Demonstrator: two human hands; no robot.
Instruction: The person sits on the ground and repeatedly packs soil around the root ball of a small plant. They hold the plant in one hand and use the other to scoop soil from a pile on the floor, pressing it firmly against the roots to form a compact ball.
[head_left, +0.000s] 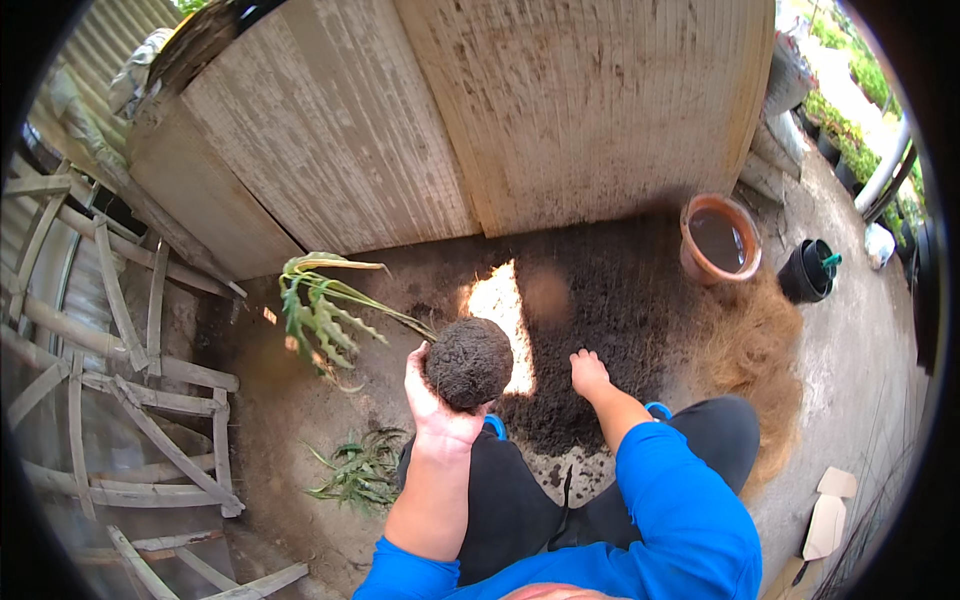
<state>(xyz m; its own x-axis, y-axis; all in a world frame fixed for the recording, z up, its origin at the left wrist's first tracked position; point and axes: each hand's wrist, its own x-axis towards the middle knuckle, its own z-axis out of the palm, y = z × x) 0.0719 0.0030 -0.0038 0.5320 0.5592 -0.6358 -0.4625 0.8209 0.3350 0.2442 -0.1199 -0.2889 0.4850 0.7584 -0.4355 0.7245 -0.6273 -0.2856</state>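
My left hand (442, 412) holds a rounded ball of dark soil (469, 364) from underneath, its palm turned up. From the ball, long stems with lobed, partly yellowed green leaves (322, 311) lean out to the left. My right hand (589, 373) reaches down onto a heap of loose dark soil (615, 315); its fingertips touch or dip into the soil, and whether they hold any is hidden. Right of the heap lies a pile of brown coconut-like fibre (757, 352). Cut green leaves (360, 469) lie on the ground left of my left forearm.
A terracotta-coloured pot (694, 259) with dark liquid stands beyond the fibre, beside black plastic pots (802, 274). Weathered panels (600, 112) form a wall ahead. A wooden lattice (112, 405) stands at left. A pale flat paddle-shaped object (823, 525) lies at lower right.
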